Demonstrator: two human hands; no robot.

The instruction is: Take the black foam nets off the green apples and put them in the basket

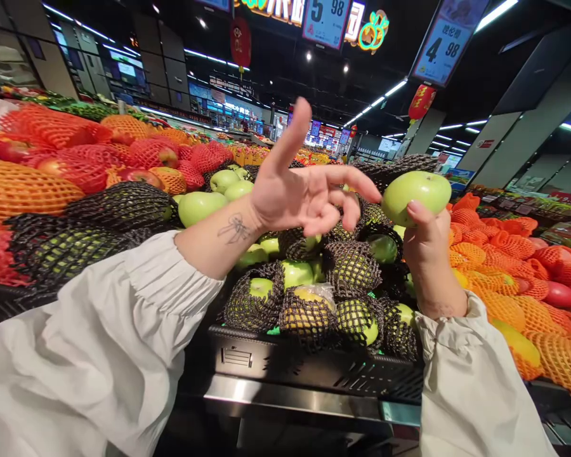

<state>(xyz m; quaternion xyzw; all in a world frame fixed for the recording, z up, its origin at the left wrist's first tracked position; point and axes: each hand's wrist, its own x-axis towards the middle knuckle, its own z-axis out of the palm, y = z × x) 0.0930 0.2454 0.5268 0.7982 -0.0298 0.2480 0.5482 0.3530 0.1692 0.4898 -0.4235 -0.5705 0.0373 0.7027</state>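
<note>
My right hand point(426, 244) grips a bare green apple point(417, 195) and holds it up at the right, the thumb lying across its near side. My left hand point(311, 193) is raised in the middle, palm turned partly up, thumb upright and fingers apart. Its index fingertip comes close to the apple's left side; whether it touches I cannot tell. Below both hands, green apples in black foam nets point(354, 263) fill a black crate point(314, 355). Several bare green apples point(202, 208) lie behind my left wrist.
Red-netted fruit point(152, 152) and orange-netted fruit point(23, 187) are heaped at the left. More orange-netted fruit point(514, 254) is piled at the right. A metal rail point(285, 388) runs below the crate. Price signs point(452, 41) hang overhead.
</note>
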